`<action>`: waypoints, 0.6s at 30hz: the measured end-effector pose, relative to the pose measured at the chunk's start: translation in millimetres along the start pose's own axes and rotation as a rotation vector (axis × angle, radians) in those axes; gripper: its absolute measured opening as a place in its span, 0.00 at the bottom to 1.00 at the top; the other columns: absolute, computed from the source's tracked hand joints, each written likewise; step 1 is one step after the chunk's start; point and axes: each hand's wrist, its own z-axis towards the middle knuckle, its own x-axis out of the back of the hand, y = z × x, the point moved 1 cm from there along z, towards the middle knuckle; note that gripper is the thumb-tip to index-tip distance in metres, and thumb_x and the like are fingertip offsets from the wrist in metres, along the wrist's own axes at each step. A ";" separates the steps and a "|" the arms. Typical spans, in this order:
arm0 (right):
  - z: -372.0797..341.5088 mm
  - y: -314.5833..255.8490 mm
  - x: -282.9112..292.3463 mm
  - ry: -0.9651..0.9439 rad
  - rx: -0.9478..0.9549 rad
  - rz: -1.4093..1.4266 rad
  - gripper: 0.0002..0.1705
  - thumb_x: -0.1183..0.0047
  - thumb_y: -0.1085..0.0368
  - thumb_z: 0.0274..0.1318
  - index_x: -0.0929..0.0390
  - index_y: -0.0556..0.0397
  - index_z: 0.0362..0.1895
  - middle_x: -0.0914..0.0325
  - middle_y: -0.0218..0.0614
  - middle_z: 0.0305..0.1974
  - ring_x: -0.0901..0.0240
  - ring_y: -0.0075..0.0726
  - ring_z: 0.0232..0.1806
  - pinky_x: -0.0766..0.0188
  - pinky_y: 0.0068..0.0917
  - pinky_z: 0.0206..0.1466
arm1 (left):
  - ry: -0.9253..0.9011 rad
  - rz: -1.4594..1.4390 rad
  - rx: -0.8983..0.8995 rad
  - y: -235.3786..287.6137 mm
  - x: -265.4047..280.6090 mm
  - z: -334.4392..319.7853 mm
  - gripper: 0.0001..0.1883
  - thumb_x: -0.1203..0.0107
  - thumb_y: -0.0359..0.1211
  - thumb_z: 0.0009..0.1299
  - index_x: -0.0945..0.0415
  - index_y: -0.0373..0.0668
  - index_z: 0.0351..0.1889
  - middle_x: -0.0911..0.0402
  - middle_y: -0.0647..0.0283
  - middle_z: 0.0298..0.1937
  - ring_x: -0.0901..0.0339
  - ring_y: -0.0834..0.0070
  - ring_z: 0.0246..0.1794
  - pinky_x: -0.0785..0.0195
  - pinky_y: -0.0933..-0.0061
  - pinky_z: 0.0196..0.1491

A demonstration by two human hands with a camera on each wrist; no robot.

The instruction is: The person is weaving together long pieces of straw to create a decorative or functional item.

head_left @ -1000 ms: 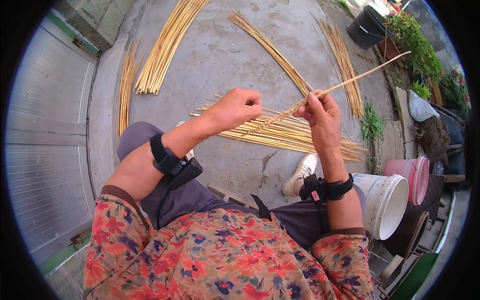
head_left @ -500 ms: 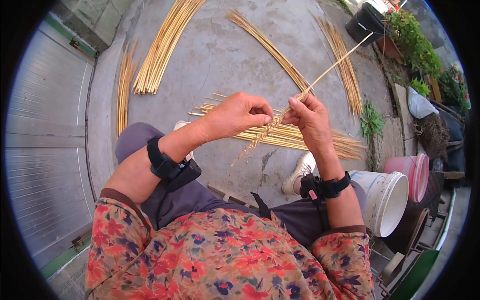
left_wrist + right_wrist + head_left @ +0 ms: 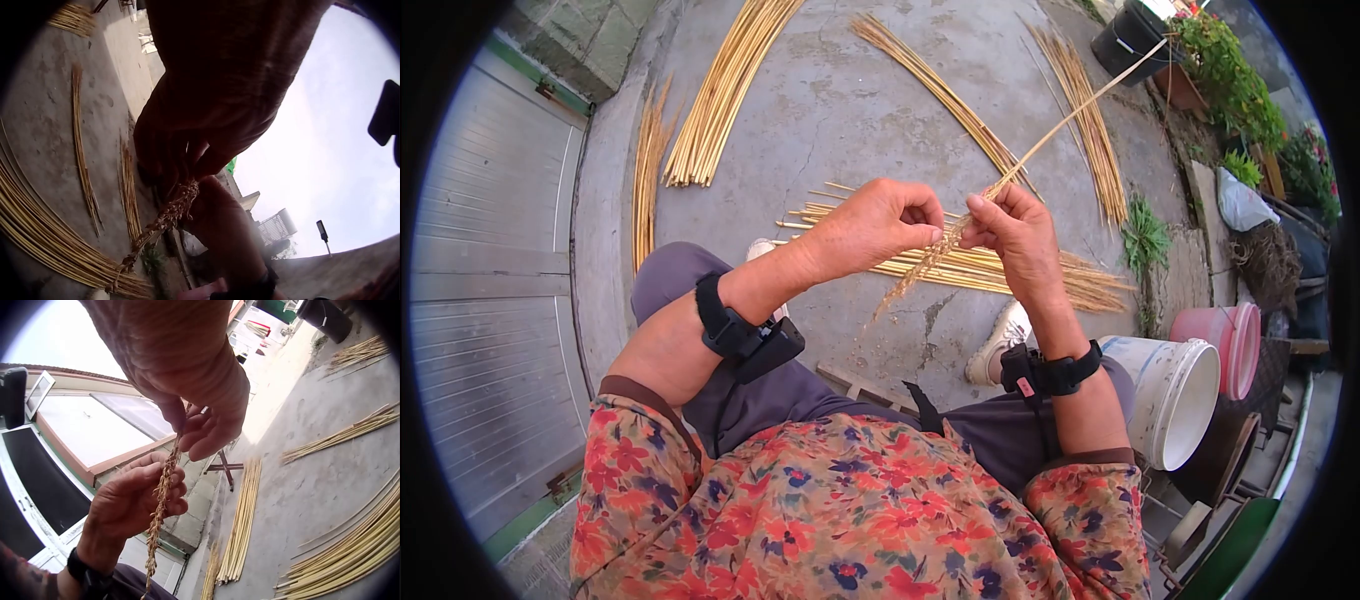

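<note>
A dry straw-coloured stalk [image 3: 1080, 112] with a long, knobbly seed head [image 3: 917, 270] lies slantwise between the hands. My right hand [image 3: 1018, 240] pinches it between thumb and fingers near where the bare stem meets the head. From the left, my left hand [image 3: 865, 228] has thumb and curled forefinger on the seed head, just below the right hand. In the right wrist view the seed head [image 3: 157, 519] hangs down past the left hand [image 3: 134, 503]. The left wrist view shows the head [image 3: 165, 219] under dark, backlit fingers.
Beneath the hands a bundle of stalks [image 3: 960, 272] lies on the concrete floor [image 3: 830, 100]. More bundles lie ahead: a thick one [image 3: 730, 95], a thin one [image 3: 945, 95] and one at right [image 3: 1085, 120]. A white bucket [image 3: 1165, 400] and pink bucket [image 3: 1220, 345] stand beside the right knee.
The right hand has moved left and slightly down, and the stem's far end has swung upward. The left hand, apart from the seed head at first, now has its fingertips on it.
</note>
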 end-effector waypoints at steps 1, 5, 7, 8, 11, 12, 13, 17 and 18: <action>-0.4 0.1 -0.6 0.010 0.009 -0.019 0.10 0.44 0.65 0.51 0.30 0.57 0.28 0.26 0.34 0.21 0.27 0.23 0.22 0.27 0.17 0.26 | 0.000 0.000 0.001 0.1 -0.5 0.0 0.05 0.48 0.29 0.64 0.26 0.36 0.33 0.25 0.69 0.27 0.29 0.86 0.30 0.35 0.83 0.35; -0.5 0.7 -2.3 0.021 0.017 -0.056 0.10 0.44 0.65 0.51 0.30 0.57 0.27 0.26 0.34 0.20 0.28 0.22 0.21 0.27 0.17 0.25 | -0.005 0.081 0.010 3.0 -2.3 -0.5 0.06 0.47 0.29 0.62 0.25 0.35 0.34 0.23 0.66 0.27 0.28 0.84 0.30 0.34 0.81 0.35; 0.2 0.6 -2.3 0.032 0.021 -0.117 0.10 0.44 0.65 0.51 0.30 0.57 0.26 0.26 0.34 0.20 0.28 0.22 0.20 0.27 0.16 0.24 | -0.013 0.101 0.030 3.3 -2.8 0.4 0.07 0.46 0.29 0.62 0.25 0.35 0.34 0.23 0.65 0.27 0.28 0.83 0.30 0.34 0.81 0.35; 0.0 0.5 -2.2 0.034 0.021 -0.116 0.10 0.44 0.65 0.51 0.30 0.57 0.26 0.26 0.34 0.20 0.28 0.22 0.20 0.27 0.16 0.24 | -0.009 0.129 0.025 2.0 -3.2 1.0 0.07 0.46 0.29 0.61 0.25 0.34 0.34 0.22 0.65 0.27 0.27 0.83 0.30 0.33 0.80 0.35; -0.4 1.1 -2.9 0.026 0.024 -0.138 0.10 0.44 0.65 0.51 0.31 0.57 0.26 0.26 0.34 0.19 0.28 0.22 0.20 0.27 0.17 0.24 | 0.007 0.167 0.031 -0.2 -5.6 1.8 0.07 0.46 0.29 0.61 0.25 0.33 0.34 0.22 0.64 0.27 0.27 0.82 0.30 0.33 0.79 0.35; -0.4 1.3 -3.3 0.026 0.027 -0.132 0.10 0.44 0.65 0.51 0.31 0.57 0.25 0.26 0.35 0.19 0.28 0.22 0.20 0.27 0.17 0.23 | 0.018 0.178 0.040 -0.3 -6.3 2.3 0.07 0.47 0.29 0.61 0.25 0.33 0.33 0.22 0.64 0.27 0.27 0.82 0.30 0.33 0.79 0.35; -0.4 1.4 -3.6 0.026 0.031 -0.126 0.10 0.44 0.65 0.51 0.31 0.57 0.25 0.26 0.35 0.19 0.28 0.22 0.20 0.27 0.17 0.23 | 0.018 0.178 0.040 0.1 -6.6 2.6 0.07 0.47 0.29 0.61 0.25 0.33 0.33 0.22 0.64 0.27 0.27 0.82 0.30 0.33 0.79 0.35; -0.2 2.7 -4.0 0.041 0.031 -0.135 0.11 0.44 0.66 0.51 0.32 0.56 0.24 0.26 0.35 0.19 0.28 0.22 0.20 0.28 0.17 0.22 | 0.013 0.205 0.050 -1.8 -7.1 3.6 0.08 0.47 0.29 0.61 0.25 0.33 0.33 0.22 0.63 0.27 0.27 0.82 0.29 0.33 0.79 0.34; 0.1 3.5 -4.0 0.043 0.030 -0.138 0.11 0.44 0.66 0.51 0.32 0.56 0.24 0.26 0.35 0.19 0.28 0.22 0.20 0.28 0.17 0.22 | 0.009 0.202 0.049 -3.0 -7.1 4.1 0.08 0.47 0.29 0.61 0.26 0.33 0.33 0.22 0.63 0.26 0.27 0.82 0.29 0.33 0.79 0.33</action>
